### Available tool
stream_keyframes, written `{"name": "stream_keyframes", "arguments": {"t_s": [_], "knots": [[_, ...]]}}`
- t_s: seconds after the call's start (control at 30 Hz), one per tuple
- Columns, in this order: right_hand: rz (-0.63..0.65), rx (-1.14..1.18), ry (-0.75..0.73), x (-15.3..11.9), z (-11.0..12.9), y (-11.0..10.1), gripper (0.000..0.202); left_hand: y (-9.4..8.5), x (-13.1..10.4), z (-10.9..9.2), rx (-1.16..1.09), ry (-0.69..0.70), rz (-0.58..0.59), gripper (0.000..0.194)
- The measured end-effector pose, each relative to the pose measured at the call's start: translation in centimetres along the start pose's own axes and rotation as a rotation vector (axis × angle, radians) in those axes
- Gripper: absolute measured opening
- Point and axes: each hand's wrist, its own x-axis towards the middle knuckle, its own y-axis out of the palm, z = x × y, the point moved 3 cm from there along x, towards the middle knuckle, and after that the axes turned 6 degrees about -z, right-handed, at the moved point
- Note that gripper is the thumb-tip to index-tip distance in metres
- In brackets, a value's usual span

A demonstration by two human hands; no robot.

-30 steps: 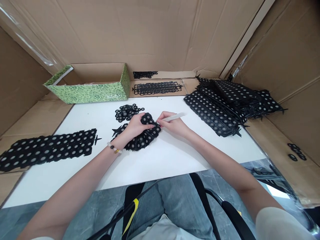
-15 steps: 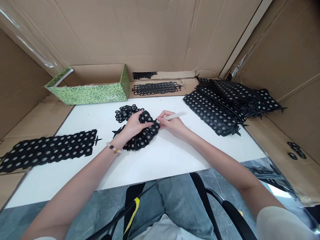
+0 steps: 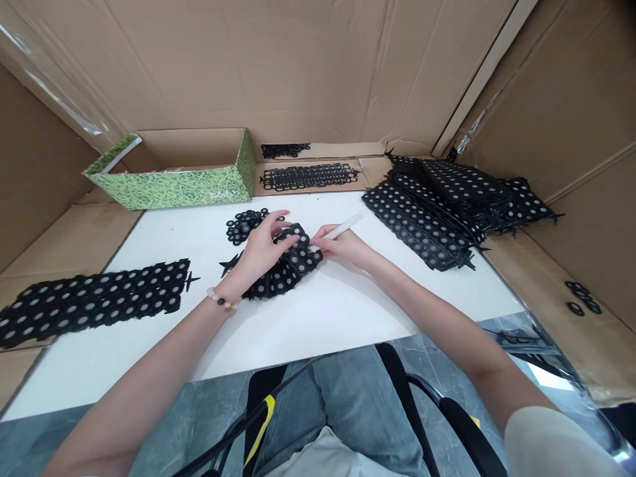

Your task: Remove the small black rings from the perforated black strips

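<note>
A black strip of linked rings [image 3: 285, 270] lies bunched up on the white tabletop, pale spots showing through its rings. My left hand [image 3: 264, 248] grips its upper part between thumb and fingers; some of those fingers are raised and partly hidden behind the strip. At the strip's right edge, my right hand [image 3: 340, 244] pinches a thin white pen-like tool [image 3: 346, 226], its tip hidden at the strip. Loose black rings [image 3: 242, 226] form a small pile just beyond my left hand. A black star-shaped piece [image 3: 229, 265] sticks out left of my left wrist.
Another dotted black strip [image 3: 99, 298] lies at the left. Several such strips are stacked [image 3: 427, 205] at the right back. Behind stand a green patterned box [image 3: 173, 187] and a black ring mesh [image 3: 308, 176] on cardboard. A few rings [image 3: 583, 298] lie far right.
The strip's upper part has been turned and shifted slightly right. My left fingers have lifted and spread a little, while the thumb stays on it. The white tool remains in my right hand.
</note>
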Motion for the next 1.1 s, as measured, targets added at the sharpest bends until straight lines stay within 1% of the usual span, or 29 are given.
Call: {"name": "stream_keyframes", "arguments": {"t_s": [0.03,0.07,0.1,0.13,0.17,0.2,0.23,0.27,0.3,0.33,0.37,0.43,0.47,0.5,0.6,0.67,0.73,0.77,0.83,0.9,0.97,1.1], "knots": [[-0.035,0.006,0.006,0.1,-0.1,-0.1,0.028,-0.6,-0.2,-0.8,0.009,0.016,-0.093,0.051],[-0.077,0.022,0.009,0.2,-0.1,-0.3,0.028,-1.0,-0.5,-1.7,-0.006,0.029,-0.149,0.046],[-0.115,0.044,0.011,0.3,0.0,-0.4,0.028,-1.0,-1.1,-2.6,-0.067,0.016,-0.148,0.036],[-0.142,0.074,0.015,0.3,0.1,-0.6,0.029,-0.4,-1.9,-3.4,-0.181,-0.04,-0.007,0.032],[-0.153,0.111,0.024,0.3,0.3,-0.6,0.03,0.8,-3.0,-4.2,-0.334,-0.128,0.285,0.041],[-0.148,0.155,0.034,0.2,0.6,-0.6,0.032,2.4,-4.7,-4.8,-0.486,-0.24,0.627,0.053],[-0.133,0.204,0.041,0.1,0.8,-0.5,0.034,3.7,-6.6,-5.3,-0.559,-0.356,0.946,0.057],[-0.115,0.253,0.04,0.0,1.1,-0.3,0.036,4.9,-8.2,-5.4,-0.569,-0.459,1.11,0.052],[-0.097,0.298,0.033,-0.2,1.3,-0.1,0.038,5.8,-9.2,-5.3,-0.573,-0.529,1.112,0.044],[-0.081,0.334,0.021,-0.5,1.6,0.1,0.039,6.5,-9.7,-4.9,-0.607,-0.584,1.003,0.041],[-0.067,0.359,0.007,-0.7,1.8,0.3,0.039,7.0,-9.9,-4.4,-0.651,-0.633,0.858,0.041],[-0.05,0.382,-0.029,-1.0,2.2,0.5,0.039,7.2,-9.4,-3.6,-0.767,-0.659,0.508,0.044],[-0.053,0.386,-0.047,-1.1,2.4,0.5,0.039,7.0,-8.9,-3.3,-0.831,-0.643,0.37,0.045],[-0.063,0.387,-0.063,-1.1,2.5,0.5,0.039,6.8,-8.3,-3.2,-0.893,-0.605,0.263,0.045],[-0.101,0.369,-0.091,-1.2,2.7,0.4,0.042,5.8,-6.7,-3.1,-1.023,-0.462,0.044,0.035],[-0.105,0.319,-0.106,-1.4,2.7,0.6,0.043,5.1,-6.0,-2.8,-1.016,-0.428,-0.13,0.028],[-0.096,0.24,-0.126,-1.6,2.6,1.1,0.044,4.5,-5.8,-2.1,-0.936,-0.449,-0.297,0.028],[-0.096,0.203,-0.134,-1.8,2.5,1.4,0.044,4.3,-5.8,-1.8,-0.88,-0.463,-0.359,0.028],[-0.111,0.156,-0.144,-2.2,2.3,2.0,0.044,4.0,-5.8,-1.2,-0.766,-0.475,-0.422,0.03],[-0.141,0.147,-0.153,-2.3,2.1,2.3,0.045,3.9,-5.8,-0.7,-0.671,-0.467,-0.427,0.032],[-0.17,0.144,-0.164,-2.4,1.9,2.5,0.045,4.0,-5.7,-0.3,-0.61,-0.451,-0.408,0.034],[-0.219,0.141,-0.201,-2.3,1.6,2.5,0.043,4.1,-5.5,0.0,-0.561,-0.44,-0.401,0.036]]}}
